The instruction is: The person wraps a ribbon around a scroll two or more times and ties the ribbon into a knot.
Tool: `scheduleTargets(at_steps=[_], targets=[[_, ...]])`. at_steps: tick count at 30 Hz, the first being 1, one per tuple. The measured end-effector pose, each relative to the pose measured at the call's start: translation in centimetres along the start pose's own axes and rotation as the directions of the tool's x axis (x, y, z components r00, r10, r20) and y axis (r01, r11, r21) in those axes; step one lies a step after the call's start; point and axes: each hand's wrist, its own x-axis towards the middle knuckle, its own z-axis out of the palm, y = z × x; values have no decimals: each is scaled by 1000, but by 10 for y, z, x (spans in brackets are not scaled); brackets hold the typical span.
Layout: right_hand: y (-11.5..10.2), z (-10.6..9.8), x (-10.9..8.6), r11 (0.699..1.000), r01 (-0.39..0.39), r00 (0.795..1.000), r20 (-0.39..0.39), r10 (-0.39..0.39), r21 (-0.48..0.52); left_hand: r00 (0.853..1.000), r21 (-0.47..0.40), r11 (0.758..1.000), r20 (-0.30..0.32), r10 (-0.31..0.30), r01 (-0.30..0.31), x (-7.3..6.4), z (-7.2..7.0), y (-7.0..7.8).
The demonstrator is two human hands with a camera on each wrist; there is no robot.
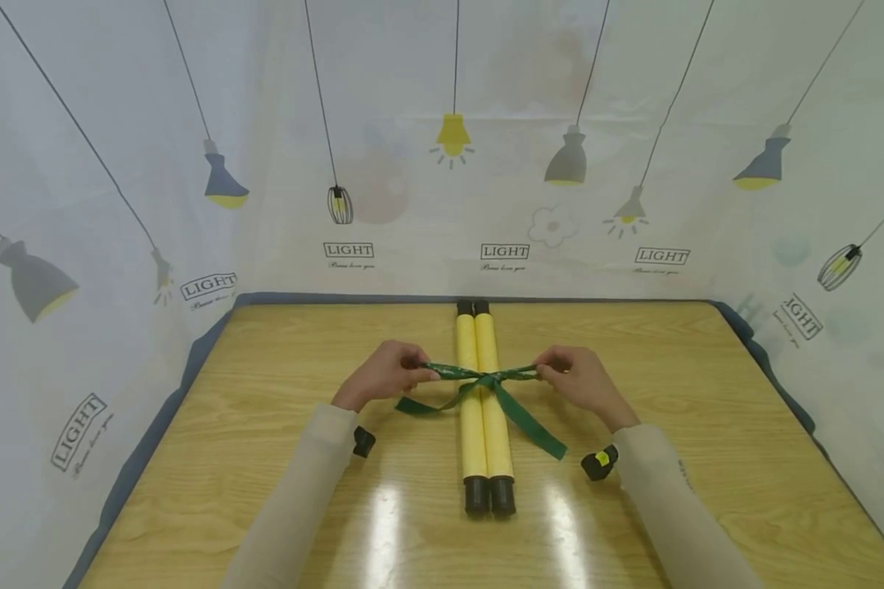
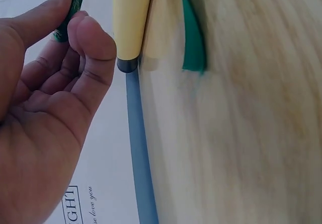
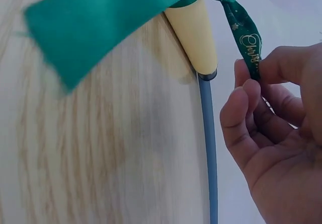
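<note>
Two yellow tubes with black end caps, a left one and a right one, lie side by side on the wooden table. Around their middle goes a green ribbon, knotted on top in a bow with two loops and two loose tails. My left hand pinches the left loop between thumb and fingers. On the other side my right hand pinches the right loop, where gold lettering on the ribbon shows in the right wrist view. The ribbon's underside beneath the tubes is hidden.
The wooden table has a blue-grey edge along its back and sides. White sheeting printed with hanging lamps stands behind it and on both sides. Small black devices sit at the left wrist and right wrist.
</note>
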Motion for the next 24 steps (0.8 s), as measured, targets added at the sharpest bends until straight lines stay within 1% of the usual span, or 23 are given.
scheduleTargets(at_steps=[4,9,12,14,18,20,24], targets=[[7,-3,-3,999,-26,1000,1,26,-31,1000,-2,1000,22,-10,10,0,0,-10],[19,-7,-9,999,-26,1000,7,26,-37,999,6,1000,30,-11,11,-3,1,-19],[23,-8,-12,999,-16,1000,5,17,-45,1000,1,1000,21,-11,11,-4,2,-22],[25,-8,-14,998,-9,1000,-2,9,-57,1000,14,1000,7,-5,5,-4,4,-23],[28,-8,-19,997,-7,1000,-17,6,-77,1000,34,999,-13,-13,13,-4,7,-25],[29,-8,-22,997,-16,1000,-19,15,-82,1000,35,999,-18,-19,20,-5,8,-25],[31,-8,-27,996,-40,999,-10,39,-77,1000,55,998,-25,-14,15,-6,8,-28]])
